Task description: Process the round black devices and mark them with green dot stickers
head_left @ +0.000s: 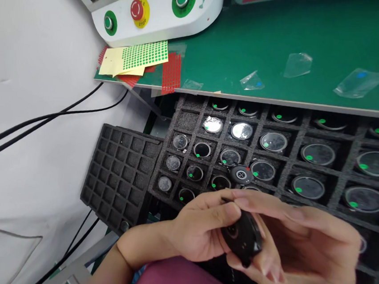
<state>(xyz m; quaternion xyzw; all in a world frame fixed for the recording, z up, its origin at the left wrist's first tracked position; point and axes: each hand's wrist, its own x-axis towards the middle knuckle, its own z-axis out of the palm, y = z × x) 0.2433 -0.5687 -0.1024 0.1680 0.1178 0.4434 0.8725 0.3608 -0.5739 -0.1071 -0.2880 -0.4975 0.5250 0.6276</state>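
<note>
A black smartwatch case (243, 238) is tilted between my two hands, its dark back with a round sensor area partly showing. My left hand (201, 226) grips it from the left, thumb on the near face and fingers behind. My right hand (314, 243) cups it from the right, with fingertips at its upper end and lower edge. Just beyond my fingers, another watch case (241, 174) lies back up across the tray's divider, a red mark at its edge. The black foam tray (293, 125) holds rows of round watch cases, many with green dot stickers.
A second foam tray (119, 171) stands at the left. Above is a green bench (270, 33) with sheets of green dots (146, 56), red strips (172, 72) and clear film pieces (298, 65). A white machine panel (158, 11) carries a red stop button (137, 9). Cables (53, 113) cross the left.
</note>
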